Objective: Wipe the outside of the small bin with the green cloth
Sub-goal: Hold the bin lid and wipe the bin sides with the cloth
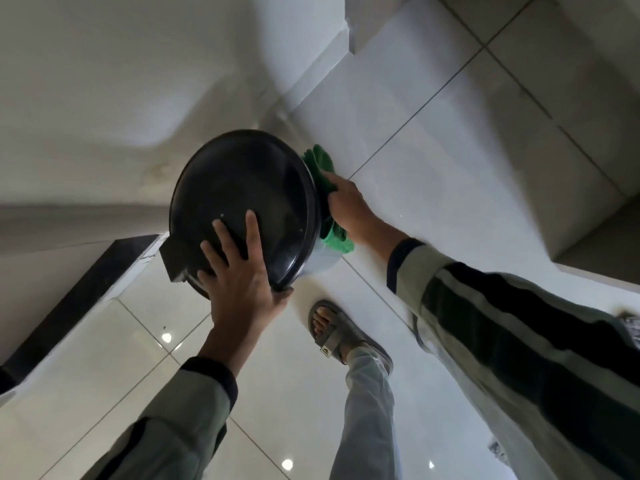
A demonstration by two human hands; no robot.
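Note:
A small bin (323, 259) with a pale blue body and a round black lid (242, 188) stands on the tiled floor, seen from above. My left hand (239, 275) lies flat on the near part of the lid, fingers spread and thumb hooked under its rim. My right hand (348, 207) presses the green cloth (320, 164) against the bin's right side, just below the lid's edge. The cloth sticks out above and below my hand. Most of the bin's body is hidden under the lid.
Glossy white floor tiles (433, 140) surround the bin. A white wall (104, 81) rises at the left, with a dark ledge (90, 292) at the lower left. My sandalled foot (332, 327) stands just in front of the bin. A step or plinth (588, 220) sits right.

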